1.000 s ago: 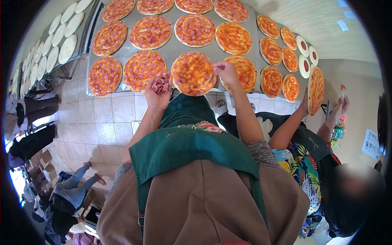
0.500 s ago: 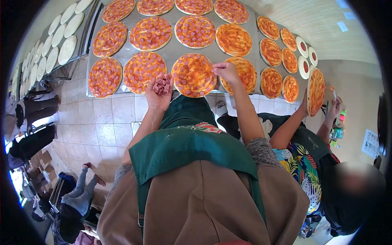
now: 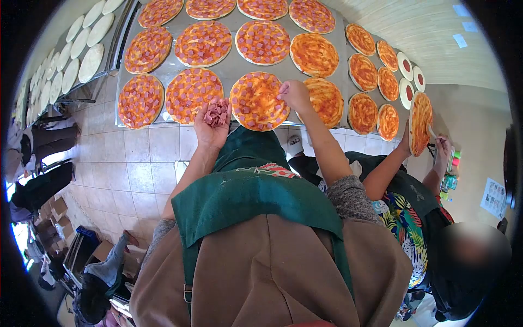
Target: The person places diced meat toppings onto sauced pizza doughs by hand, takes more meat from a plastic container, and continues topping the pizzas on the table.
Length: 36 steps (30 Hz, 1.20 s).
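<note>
Palm up, my left hand (image 3: 211, 131) cups a pile of diced pink meat (image 3: 217, 113) at the table's front edge. It lies between a meat-topped pizza (image 3: 194, 90) and the sauced pizza (image 3: 256, 101) in front of me. That sauced pizza has meat cubes mostly round its rim and few in the centre. Over its right edge my right hand (image 3: 296, 96) is pinched, fingertips down; what the fingers hold is too small to make out. Right of this hand is a sauced pizza (image 3: 322, 103) without visible meat.
More topped pizzas (image 3: 262, 42) stand in rows on the grey table (image 3: 231, 62). Plain dough rounds (image 3: 91, 62) lie on a table at left. On the right, a co-worker holds up a sauced pizza (image 3: 421, 124) and a utensil. Other people are at lower left.
My right hand has shifted slightly up and left over the pizza's right edge. My left hand stays put. The co-worker's utensil hand has moved down and left, towards the raised pizza.
</note>
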### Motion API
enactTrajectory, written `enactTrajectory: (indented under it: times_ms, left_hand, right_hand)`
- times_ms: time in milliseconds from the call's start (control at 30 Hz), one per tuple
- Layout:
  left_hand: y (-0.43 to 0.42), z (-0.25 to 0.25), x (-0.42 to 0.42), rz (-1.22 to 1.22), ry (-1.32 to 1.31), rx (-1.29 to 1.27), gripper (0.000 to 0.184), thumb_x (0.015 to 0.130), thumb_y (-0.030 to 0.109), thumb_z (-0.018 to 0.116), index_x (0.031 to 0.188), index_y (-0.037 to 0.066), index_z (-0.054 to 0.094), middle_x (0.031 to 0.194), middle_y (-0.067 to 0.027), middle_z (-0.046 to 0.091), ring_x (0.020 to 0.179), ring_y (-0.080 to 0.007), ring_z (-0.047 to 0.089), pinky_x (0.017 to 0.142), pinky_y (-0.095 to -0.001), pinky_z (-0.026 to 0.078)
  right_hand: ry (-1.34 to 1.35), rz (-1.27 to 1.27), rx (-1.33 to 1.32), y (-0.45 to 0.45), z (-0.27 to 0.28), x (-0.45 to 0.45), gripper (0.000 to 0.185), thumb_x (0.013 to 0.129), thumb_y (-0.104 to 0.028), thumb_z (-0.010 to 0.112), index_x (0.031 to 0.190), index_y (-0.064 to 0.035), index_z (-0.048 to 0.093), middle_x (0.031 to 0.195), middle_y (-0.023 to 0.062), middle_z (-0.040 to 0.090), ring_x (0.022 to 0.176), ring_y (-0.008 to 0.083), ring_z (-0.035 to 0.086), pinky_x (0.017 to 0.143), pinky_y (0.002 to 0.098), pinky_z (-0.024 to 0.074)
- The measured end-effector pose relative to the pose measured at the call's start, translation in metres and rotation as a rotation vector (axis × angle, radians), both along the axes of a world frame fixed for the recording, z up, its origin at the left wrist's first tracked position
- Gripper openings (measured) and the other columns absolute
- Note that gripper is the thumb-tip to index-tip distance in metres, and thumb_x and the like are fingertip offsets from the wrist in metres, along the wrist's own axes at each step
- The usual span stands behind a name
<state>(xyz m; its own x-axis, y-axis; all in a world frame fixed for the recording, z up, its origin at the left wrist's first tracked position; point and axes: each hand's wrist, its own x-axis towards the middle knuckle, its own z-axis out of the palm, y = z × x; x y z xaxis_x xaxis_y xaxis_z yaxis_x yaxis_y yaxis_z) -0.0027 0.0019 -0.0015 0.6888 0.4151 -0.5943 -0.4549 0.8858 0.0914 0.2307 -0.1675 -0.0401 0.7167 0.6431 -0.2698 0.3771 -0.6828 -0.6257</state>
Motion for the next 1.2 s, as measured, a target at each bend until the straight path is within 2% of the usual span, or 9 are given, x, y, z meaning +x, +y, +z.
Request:
enactTrajectory:
  times_ms: [67,267,367,467,567,767,867,967,1200]
  left_hand:
    - [0.002,-0.003,-0.002,-0.008,-0.044,0.012,0.033,0.092,0.025,0.047,0.107,-0.003,0.055,0.108,-0.0169,0.061,0.108,-0.0296,0.057,0.097,-0.0426,0.047]
    - [0.004,-0.006,-0.004,0.021,-0.047,0.008,0.033,0.091,0.025,0.047,0.107,-0.002,0.056,0.108,-0.0163,0.061,0.109,-0.0294,0.057,0.097,-0.0420,0.046]
    - [0.004,-0.002,-0.003,0.031,-0.021,0.018,0.033,0.091,0.024,0.047,0.109,-0.002,0.055,0.108,-0.0163,0.061,0.109,-0.0295,0.057,0.096,-0.0423,0.047]
    - [0.004,0.004,-0.003,0.036,-0.001,0.007,0.033,0.091,0.023,0.046,0.111,-0.002,0.053,0.110,-0.0164,0.060,0.109,-0.0297,0.057,0.096,-0.0426,0.047]
    - [0.007,-0.005,-0.004,0.038,-0.014,-0.001,0.034,0.091,0.023,0.046,0.113,-0.002,0.052,0.111,-0.0165,0.060,0.108,-0.0296,0.057,0.096,-0.0429,0.048]
    - [0.006,0.001,0.000,0.042,0.001,0.010,0.034,0.090,0.024,0.046,0.111,-0.002,0.053,0.110,-0.0164,0.061,0.107,-0.0292,0.058,0.095,-0.0434,0.048]
    - [0.008,-0.001,0.001,0.046,0.030,0.001,0.033,0.090,0.024,0.046,0.110,-0.001,0.054,0.109,-0.0159,0.061,0.107,-0.0290,0.058,0.095,-0.0434,0.048]
    - [0.010,-0.001,0.002,0.041,0.049,0.005,0.033,0.090,0.024,0.046,0.110,-0.001,0.054,0.109,-0.0155,0.061,0.107,-0.0290,0.058,0.095,-0.0434,0.048]
    - [0.007,0.000,0.004,0.027,0.030,0.026,0.032,0.090,0.023,0.045,0.109,-0.001,0.055,0.109,-0.0148,0.061,0.108,-0.0291,0.058,0.094,-0.0424,0.048]
  right_hand:
    - [0.032,-0.005,0.015,0.003,-0.003,0.004,0.014,0.069,-0.005,0.073,0.082,-0.0027,0.069,0.071,0.0094,0.066,0.065,0.0197,0.065,0.059,0.0298,0.0507]
    - [-0.265,0.121,0.105,0.017,-0.004,0.007,0.008,0.076,-0.002,0.066,0.084,-0.0011,0.068,0.072,0.0122,0.066,0.068,0.0244,0.066,0.062,0.0318,0.0508]
    - [-0.403,0.175,0.138,0.015,-0.009,0.009,0.015,0.075,-0.003,0.062,0.087,-0.0073,0.070,0.078,0.0119,0.066,0.071,0.0307,0.064,0.066,0.0395,0.0505]
    - [0.086,-0.001,0.241,0.007,-0.018,0.017,0.012,0.077,-0.005,0.063,0.086,-0.0073,0.070,0.084,0.0124,0.065,0.072,0.0287,0.065,0.065,0.0383,0.0509]
    - [-0.020,0.034,0.205,0.001,-0.019,0.018,0.009,0.077,-0.006,0.063,0.083,-0.0069,0.070,0.086,0.0124,0.064,0.070,0.0273,0.066,0.063,0.0373,0.0510]
    - [-0.222,0.147,-0.064,0.000,0.006,0.003,0.007,0.076,-0.009,0.065,0.079,-0.0106,0.071,0.085,0.0125,0.065,0.082,0.0286,0.063,0.074,0.0386,0.0499]
    - [-0.145,0.187,-0.069,-0.010,-0.014,0.005,0.007,0.076,-0.010,0.065,0.077,-0.0123,0.071,0.085,0.0135,0.064,0.087,0.0292,0.061,0.078,0.0394,0.0488]
    - [-0.144,0.152,-0.071,-0.006,0.012,-0.004,0.008,0.075,-0.010,0.065,0.077,-0.0127,0.072,0.085,0.0139,0.064,0.086,0.0291,0.062,0.077,0.0394,0.0493]
    - [-0.164,0.166,-0.019,-0.003,0.010,-0.003,0.004,0.071,-0.012,0.067,0.070,-0.0084,0.067,0.078,0.0127,0.061,0.081,0.0287,0.061,0.071,0.0405,0.0497]
